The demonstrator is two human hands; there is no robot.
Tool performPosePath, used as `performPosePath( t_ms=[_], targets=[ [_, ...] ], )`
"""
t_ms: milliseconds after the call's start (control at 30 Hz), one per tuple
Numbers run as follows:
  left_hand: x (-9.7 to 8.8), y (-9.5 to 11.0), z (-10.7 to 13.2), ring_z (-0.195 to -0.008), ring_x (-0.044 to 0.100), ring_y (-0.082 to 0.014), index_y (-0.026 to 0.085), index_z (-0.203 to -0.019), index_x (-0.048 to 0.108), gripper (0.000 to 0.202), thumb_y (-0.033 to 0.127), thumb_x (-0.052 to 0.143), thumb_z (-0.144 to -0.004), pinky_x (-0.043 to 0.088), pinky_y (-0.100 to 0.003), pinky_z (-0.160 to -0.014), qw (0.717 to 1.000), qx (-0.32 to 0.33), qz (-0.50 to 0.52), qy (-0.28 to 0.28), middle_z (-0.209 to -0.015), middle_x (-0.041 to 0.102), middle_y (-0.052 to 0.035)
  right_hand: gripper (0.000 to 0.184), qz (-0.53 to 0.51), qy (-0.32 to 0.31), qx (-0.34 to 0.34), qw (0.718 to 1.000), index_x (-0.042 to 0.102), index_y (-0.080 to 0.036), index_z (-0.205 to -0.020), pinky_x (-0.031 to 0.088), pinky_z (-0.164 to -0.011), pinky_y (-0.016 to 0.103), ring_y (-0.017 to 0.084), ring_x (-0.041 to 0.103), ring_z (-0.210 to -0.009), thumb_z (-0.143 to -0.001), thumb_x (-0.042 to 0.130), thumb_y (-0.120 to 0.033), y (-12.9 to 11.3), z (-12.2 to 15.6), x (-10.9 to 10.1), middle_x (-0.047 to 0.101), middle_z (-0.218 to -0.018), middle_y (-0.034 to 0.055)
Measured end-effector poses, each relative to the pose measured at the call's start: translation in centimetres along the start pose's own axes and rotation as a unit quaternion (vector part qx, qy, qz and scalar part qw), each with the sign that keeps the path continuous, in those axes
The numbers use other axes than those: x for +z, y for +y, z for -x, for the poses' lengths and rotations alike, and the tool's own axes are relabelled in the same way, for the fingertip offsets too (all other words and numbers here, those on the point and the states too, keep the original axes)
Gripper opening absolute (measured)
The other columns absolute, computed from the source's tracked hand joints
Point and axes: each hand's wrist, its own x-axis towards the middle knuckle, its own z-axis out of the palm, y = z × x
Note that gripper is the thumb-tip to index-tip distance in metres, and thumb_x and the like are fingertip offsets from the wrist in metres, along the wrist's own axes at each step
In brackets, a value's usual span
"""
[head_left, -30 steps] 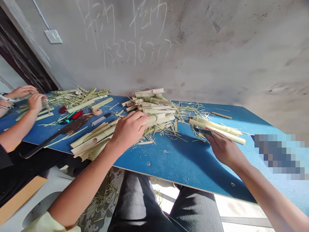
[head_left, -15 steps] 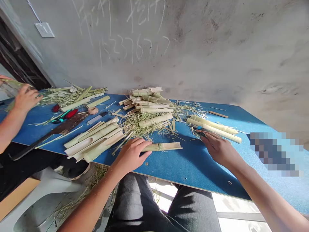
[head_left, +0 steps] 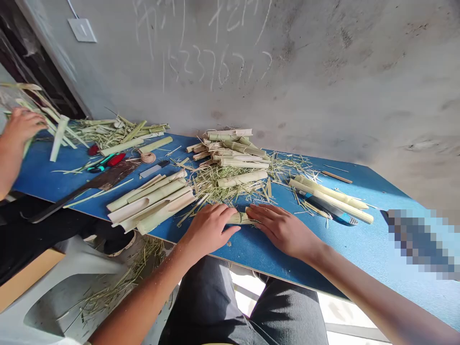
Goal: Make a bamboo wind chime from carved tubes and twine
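Green bamboo piece [head_left: 241, 218], near blue table [head_left: 251, 249] edge; left hand [head_left: 210, 229], right hand [head_left: 283, 231] pressing flat, fingers unclenched. Risk: piece rolls, splintered edge nicks fingertips.

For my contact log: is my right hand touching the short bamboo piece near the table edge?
Touching. Head view: right hand lies flat over the bamboo piece, fingers covering its right end.
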Motion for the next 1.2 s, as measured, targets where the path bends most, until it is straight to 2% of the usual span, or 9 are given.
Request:
performPosePath(
  t_ms=[100,167,267,367,467,600,700,1000,1200],
  targets=[
    [0.1,0.7,-0.1,-0.094,0.071,-0.0249,0.021,-0.102,0.065,0.014,0.032,0.071,-0.097,0.054,-0.038,-0.083,0.999,-0.028,-0.020,-0.008,-0.100,0.074,-0.0044,0.043,0.041,0.025,0.042,0.998,0.060,-0.019,-0.150,0.052,-0.117,0.058,0.031,0.055,-0.143,-0.112,0.040,-0.024,-0.1,-0.5,0.2,0.057,-0.153,0.0070],
    [0.3,1.5,-0.3,-0.090,0.071,-0.0246,0.021,-0.097,0.062,0.012,0.030,0.070,-0.096,0.054,-0.037,-0.078,0.998,-0.057,-0.024,-0.012,-0.097,0.072,-0.0041,0.043,0.034,0.044,0.076,0.996,0.062,-0.018,-0.147,0.053,-0.117,0.054,0.029,0.059,-0.139,-0.112,0.039,-0.024,-0.3,-1.3,0.4,0.061,-0.149,0.0086],
    [0.5,2.6,-0.7,-0.094,0.071,-0.0250,0.021,-0.099,0.059,0.011,0.027,0.068,-0.097,0.054,-0.036,-0.075,0.994,-0.106,-0.013,-0.025,-0.099,0.071,-0.0045,0.043,-0.031,0.046,0.090,0.994,0.064,-0.017,-0.145,0.056,-0.116,0.047,0.025,0.063,-0.135,-0.112,0.038,-0.028,-0.6,-2.5,1.0,0.064,-0.146,0.0095],
    [0.7,3.2,-0.9,-0.100,0.071,-0.0251,0.021,-0.100,0.057,0.010,0.027,0.065,-0.099,0.055,-0.036,-0.079,0.990,-0.133,-0.003,-0.036,-0.104,0.070,-0.0050,0.043,-0.087,0.045,0.093,0.991,0.067,-0.014,-0.140,0.054,-0.117,0.048,0.027,0.062,-0.136,-0.112,0.038,-0.029,-0.9,-3.2,1.8,0.064,-0.145,0.0115],
    [0.8,3.4,-0.8,-0.101,0.070,-0.0252,0.022,-0.101,0.057,0.010,0.028,0.064,-0.100,0.055,-0.036,-0.079,0.990,-0.140,-0.015,-0.033,-0.104,0.070,-0.0047,0.044,-0.095,0.063,0.121,0.986,0.070,-0.013,-0.135,0.051,-0.120,0.052,0.029,0.059,-0.139,-0.112,0.036,-0.030,-1.2,-3.3,2.5,0.065,-0.143,0.0134],
    [1.1,3.5,-0.6,-0.097,0.071,-0.0254,0.023,-0.101,0.057,0.010,0.030,0.064,-0.100,0.054,-0.037,-0.075,0.986,-0.158,-0.041,-0.012,-0.100,0.069,-0.0042,0.045,-0.110,0.051,0.122,0.985,0.064,-0.014,-0.143,0.051,-0.120,0.048,0.027,0.057,-0.141,-0.113,0.036,-0.031,-1.2,-3.3,2.6,0.061,-0.149,0.0126],
    [1.2,3.6,-0.6,-0.096,0.071,-0.0257,0.023,-0.101,0.057,0.011,0.031,0.064,-0.100,0.053,-0.037,-0.073,0.983,-0.172,-0.056,-0.004,-0.100,0.068,-0.0045,0.046,-0.099,0.054,0.139,0.984,0.065,-0.011,-0.142,0.051,-0.119,0.051,0.030,0.057,-0.141,-0.112,0.035,-0.029,-0.5,-3.5,2.6,0.061,-0.148,0.0155],
    [1.1,3.8,-0.4,-0.097,0.070,-0.0239,0.023,-0.102,0.058,0.009,0.029,0.064,-0.101,0.053,-0.036,-0.075,0.981,-0.181,-0.067,-0.004,-0.102,0.068,-0.0043,0.049,-0.090,0.016,0.025,0.995,0.051,-0.016,-0.157,0.047,-0.124,0.049,0.025,0.049,-0.148,-0.112,0.036,-0.025,0.6,-2.9,2.4,0.051,-0.159,0.0093],
    [1.2,3.7,-0.5,-0.096,0.069,-0.0236,0.024,-0.102,0.059,0.008,0.027,0.066,-0.100,0.053,-0.036,-0.075,0.985,-0.159,-0.072,0.004,-0.101,0.067,-0.0035,0.047,-0.086,0.037,0.081,0.992,0.053,-0.020,-0.156,0.046,-0.125,0.048,0.024,0.048,-0.149,-0.113,0.038,-0.031,0.5,-2.6,2.9,0.052,-0.158,0.0069]
  ],
)
